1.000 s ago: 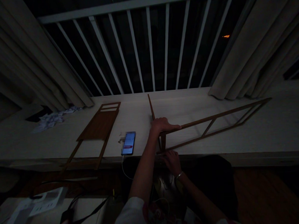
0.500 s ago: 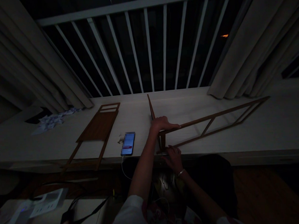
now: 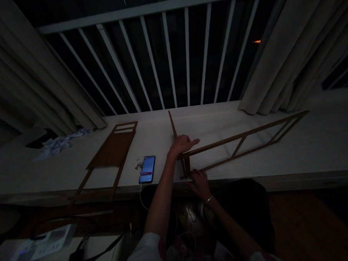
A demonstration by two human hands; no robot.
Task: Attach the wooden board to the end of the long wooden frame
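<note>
A brown wooden frame [image 3: 238,144] with long rails and crossbars lies stretched to the right on the white ledge. At its left end a thin wooden panel [image 3: 171,123] stands up, seen nearly edge-on. My left hand [image 3: 181,145] grips that end where panel and frame meet, thumb pointing right and the other fingers mostly hidden behind the wood. Lower down, near the ledge's front edge, the fingers of my right hand [image 3: 199,184] are curled on the frame's near corner. What the right fingertips press on is too dark to make out.
Left of my hands, a flat wooden piece [image 3: 113,148] with slats overhangs the ledge [image 3: 267,161]. A lit phone [image 3: 147,169] with a cable lies beside it. Crumpled papers [image 3: 52,146], curtains [image 3: 264,84] and white railings [image 3: 187,60] stand behind; a power strip [image 3: 53,240] is lower left.
The view has shifted slightly. My left hand has moved a little left, and its thumb now lifts off the upper rail. My right hand stays at the near corner.
</note>
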